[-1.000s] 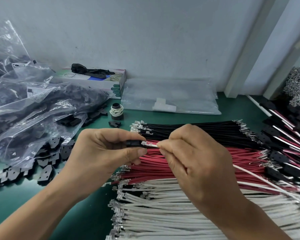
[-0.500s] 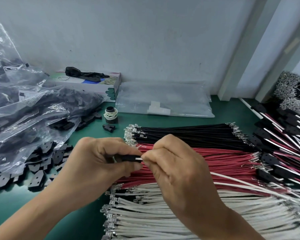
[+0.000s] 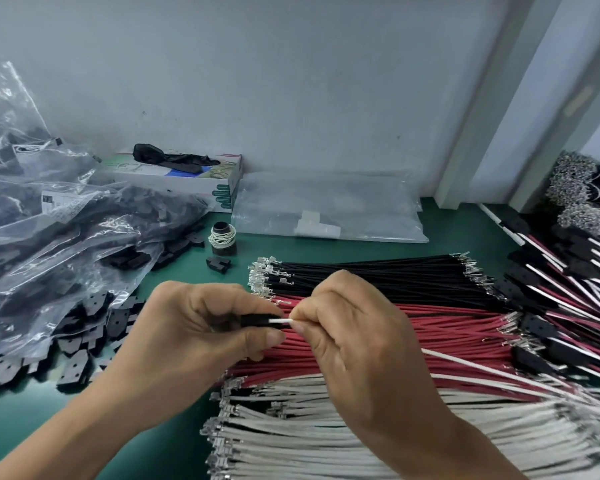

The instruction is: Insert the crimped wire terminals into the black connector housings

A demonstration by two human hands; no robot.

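My left hand (image 3: pixel 191 327) grips a small black connector housing (image 3: pixel 257 321) between thumb and fingers. My right hand (image 3: pixel 357 337) pinches a white wire (image 3: pixel 280 321) just right of the housing; the wire's end sits inside the housing and its terminal is hidden. The rest of that wire (image 3: pixel 482 367) trails off to the right over the piles. Below my hands lie rows of black wires (image 3: pixel 378 277), red wires (image 3: pixel 458 327) and white wires (image 3: pixel 326 441), all with crimped metal terminals.
Loose black housings (image 3: pixel 84 327) spill from plastic bags (image 3: pixel 49 230) on the left of the green table (image 3: pixel 21 410). A spool of white thread (image 3: pixel 222 237), a glove box (image 3: pixel 194 178) and a clear bag (image 3: pixel 326 209) sit at the back. Finished wired housings (image 3: pixel 568 306) pile up on the right.
The white wire's terminal, visible outside the housing a second ago, has gone into the housing. Both hands stay together over the red wires.
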